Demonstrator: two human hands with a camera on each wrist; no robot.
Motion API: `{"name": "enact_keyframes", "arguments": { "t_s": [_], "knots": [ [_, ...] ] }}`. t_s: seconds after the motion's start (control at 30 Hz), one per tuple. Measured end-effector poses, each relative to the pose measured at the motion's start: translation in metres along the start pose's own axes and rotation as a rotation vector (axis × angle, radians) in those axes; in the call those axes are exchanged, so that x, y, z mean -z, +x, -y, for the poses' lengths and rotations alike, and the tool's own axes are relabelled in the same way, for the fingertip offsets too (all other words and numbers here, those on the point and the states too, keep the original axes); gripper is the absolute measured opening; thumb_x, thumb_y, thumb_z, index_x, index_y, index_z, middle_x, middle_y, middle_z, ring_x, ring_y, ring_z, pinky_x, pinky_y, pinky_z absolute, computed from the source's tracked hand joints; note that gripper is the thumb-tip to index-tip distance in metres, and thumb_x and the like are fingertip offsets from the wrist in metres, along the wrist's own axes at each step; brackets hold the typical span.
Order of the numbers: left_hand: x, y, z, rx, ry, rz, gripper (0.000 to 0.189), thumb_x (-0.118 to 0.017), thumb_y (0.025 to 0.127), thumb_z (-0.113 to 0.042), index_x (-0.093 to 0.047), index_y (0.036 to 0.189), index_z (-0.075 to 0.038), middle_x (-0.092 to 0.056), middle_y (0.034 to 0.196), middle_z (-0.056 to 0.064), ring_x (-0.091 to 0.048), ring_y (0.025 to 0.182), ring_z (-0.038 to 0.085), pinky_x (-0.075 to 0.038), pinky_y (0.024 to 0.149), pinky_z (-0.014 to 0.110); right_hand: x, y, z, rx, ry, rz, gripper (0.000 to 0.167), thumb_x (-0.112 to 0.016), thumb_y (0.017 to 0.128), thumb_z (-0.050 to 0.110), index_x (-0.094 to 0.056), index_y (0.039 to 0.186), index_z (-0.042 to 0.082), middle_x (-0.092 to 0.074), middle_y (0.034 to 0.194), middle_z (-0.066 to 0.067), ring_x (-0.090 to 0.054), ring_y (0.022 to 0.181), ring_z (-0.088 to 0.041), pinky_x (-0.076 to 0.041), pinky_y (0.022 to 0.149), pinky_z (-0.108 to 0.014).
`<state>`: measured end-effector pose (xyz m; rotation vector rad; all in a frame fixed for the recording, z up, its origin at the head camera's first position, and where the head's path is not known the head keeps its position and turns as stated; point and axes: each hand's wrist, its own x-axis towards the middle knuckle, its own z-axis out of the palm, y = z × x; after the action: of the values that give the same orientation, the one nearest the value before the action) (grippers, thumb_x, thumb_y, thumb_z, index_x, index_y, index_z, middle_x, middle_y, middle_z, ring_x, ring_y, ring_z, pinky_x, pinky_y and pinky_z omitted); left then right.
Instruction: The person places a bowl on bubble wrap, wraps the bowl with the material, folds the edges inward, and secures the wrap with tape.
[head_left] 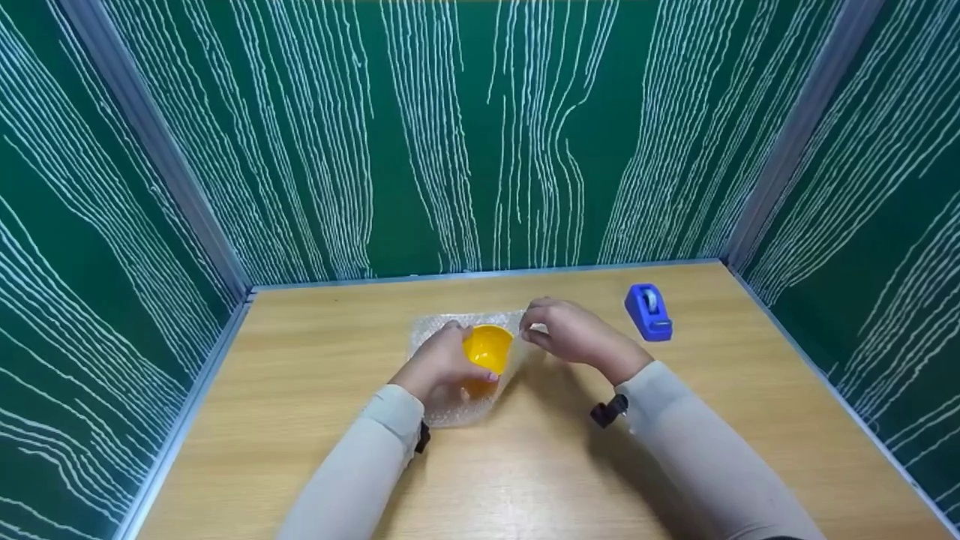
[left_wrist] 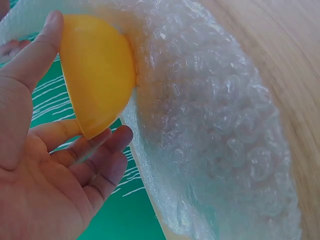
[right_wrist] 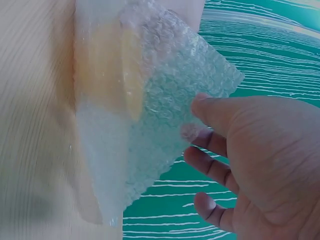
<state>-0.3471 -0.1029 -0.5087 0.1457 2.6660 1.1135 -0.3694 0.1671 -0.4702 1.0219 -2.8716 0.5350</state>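
Observation:
A yellow bowl (head_left: 489,346) sits on a sheet of bubble wrap (head_left: 442,411) spread on the table. My left hand (head_left: 444,356) grips the bowl by its rim, thumb on one side and fingers on the other, as the left wrist view of the bowl (left_wrist: 97,75) shows. My right hand (head_left: 568,330) pinches the right edge of the bubble wrap (right_wrist: 165,100) between thumb and forefinger. That edge is lifted off the table beside the bowl. Through the raised sheet, the bowl shows blurred in the right wrist view.
A blue tape dispenser (head_left: 649,312) stands at the back right of the wooden table (head_left: 315,375). Green panels (head_left: 480,135) with white wavy lines enclose the table at the back and both sides.

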Motion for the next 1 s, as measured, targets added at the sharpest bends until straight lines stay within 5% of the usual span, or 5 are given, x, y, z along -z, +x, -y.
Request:
{"name": "enact_keyframes", "arguments": {
  "t_s": [0.4,0.6,0.8,0.83,1.0],
  "knots": [
    [0.002,0.001,-0.002,-0.017,0.0,-0.012,0.095,-0.108,0.076,-0.035,-0.062,0.157,-0.012,-0.066,0.142,0.007,-0.065,0.12,0.028,-0.056,0.126,0.049,-0.013,0.025,0.011,-0.047,0.025,0.008,0.022,-0.073,0.113,0.027,-0.081,0.128,0.013,-0.08,0.129,-0.01,-0.074,0.122,-0.036,-0.061,0.12,-0.053],
    [-0.002,0.022,0.017,-0.106,0.068,-0.007,0.088,-0.104,0.079,-0.041,-0.067,0.152,-0.008,-0.064,0.136,0.01,-0.066,0.116,0.027,-0.062,0.118,0.043,-0.022,0.037,0.013,-0.104,0.054,0.014,0.023,-0.072,0.114,0.028,-0.08,0.128,0.012,-0.08,0.132,-0.01,-0.074,0.124,-0.035,-0.06,0.121,-0.052],
    [0.0,0.027,0.019,-0.1,0.034,0.013,0.059,-0.077,0.11,-0.038,-0.064,0.158,-0.007,-0.067,0.14,0.011,-0.065,0.119,0.028,-0.059,0.122,0.044,-0.031,0.046,0.013,-0.169,0.087,0.032,0.022,-0.073,0.113,0.029,-0.08,0.125,0.012,-0.078,0.13,-0.01,-0.074,0.119,-0.032,-0.062,0.118,-0.051],
    [0.005,0.016,0.006,-0.089,0.025,0.012,0.055,-0.07,0.114,-0.036,-0.063,0.159,-0.005,-0.068,0.144,0.013,-0.067,0.122,0.03,-0.057,0.123,0.048,-0.032,0.047,0.013,-0.18,0.09,0.036,0.022,-0.073,0.114,0.03,-0.08,0.125,0.013,-0.078,0.13,-0.01,-0.074,0.119,-0.031,-0.062,0.118,-0.051],
    [0.002,0.015,0.0,-0.099,-0.018,-0.019,0.049,-0.052,0.122,-0.035,-0.063,0.159,-0.004,-0.068,0.156,0.017,-0.066,0.142,0.034,-0.048,0.133,0.052,-0.038,0.05,0.011,-0.206,0.091,0.045,0.024,-0.073,0.113,0.032,-0.081,0.125,0.013,-0.075,0.133,-0.009,-0.073,0.122,-0.032,-0.061,0.12,-0.051]
  ]
}}
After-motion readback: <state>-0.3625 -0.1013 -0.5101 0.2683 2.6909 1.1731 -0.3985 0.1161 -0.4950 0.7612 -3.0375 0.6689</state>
